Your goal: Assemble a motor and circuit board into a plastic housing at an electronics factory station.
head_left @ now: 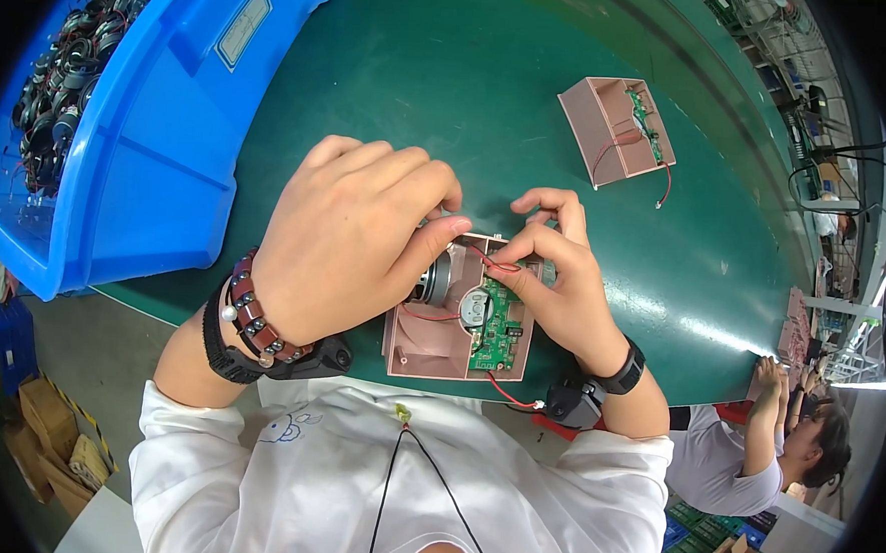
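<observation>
An open pink plastic housing [429, 361] sits on the green table in front of me. Inside it are a round black speaker [433, 281] on the left and a green circuit board [501, 325] on the right. My left hand [365, 232] is closed over the housing's far left side, its thumb along the far edge; what its fingertips hold is hidden. Between the thumb and forefinger of my right hand [563, 278] is pinched a looped red wire [504, 267], above the far end of the board. Another red lead [502, 388] hangs over the near edge, ending in a small white plug.
A second pink housing [614, 160] with a board and red leads stands far right. On the left, a large blue bin [158, 161] holds many black speakers [67, 87]. At far right a co-worker [754, 453] sits by more pink parts [793, 330].
</observation>
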### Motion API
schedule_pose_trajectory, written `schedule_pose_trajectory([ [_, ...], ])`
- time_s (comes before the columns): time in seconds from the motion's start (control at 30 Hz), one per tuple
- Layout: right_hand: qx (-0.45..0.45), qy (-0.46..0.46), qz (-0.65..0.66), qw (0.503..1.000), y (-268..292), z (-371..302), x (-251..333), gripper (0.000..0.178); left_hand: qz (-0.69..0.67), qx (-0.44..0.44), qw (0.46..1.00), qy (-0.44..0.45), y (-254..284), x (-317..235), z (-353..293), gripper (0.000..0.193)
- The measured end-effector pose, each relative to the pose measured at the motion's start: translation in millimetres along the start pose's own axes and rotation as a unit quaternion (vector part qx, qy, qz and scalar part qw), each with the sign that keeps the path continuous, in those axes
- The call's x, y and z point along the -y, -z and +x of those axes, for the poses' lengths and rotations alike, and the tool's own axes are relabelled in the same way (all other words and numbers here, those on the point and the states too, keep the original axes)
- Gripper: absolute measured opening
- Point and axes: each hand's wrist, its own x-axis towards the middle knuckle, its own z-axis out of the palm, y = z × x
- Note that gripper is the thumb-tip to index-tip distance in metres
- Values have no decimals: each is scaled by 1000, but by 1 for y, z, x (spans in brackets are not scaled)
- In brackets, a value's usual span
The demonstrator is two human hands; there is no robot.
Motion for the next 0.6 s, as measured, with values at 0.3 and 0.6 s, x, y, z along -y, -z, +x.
schedule_pose_trajectory([
  [0.3, -33, 102, -286, 952, 1, -1, 31, 16, 7, -7, 1000, -4, 1, -1, -2, 13],
  [0.6, 45, 126, -284, 949, 7, 17, 37, 15, 8, -25, 999, -24, 24, -19, -10, 18],
])
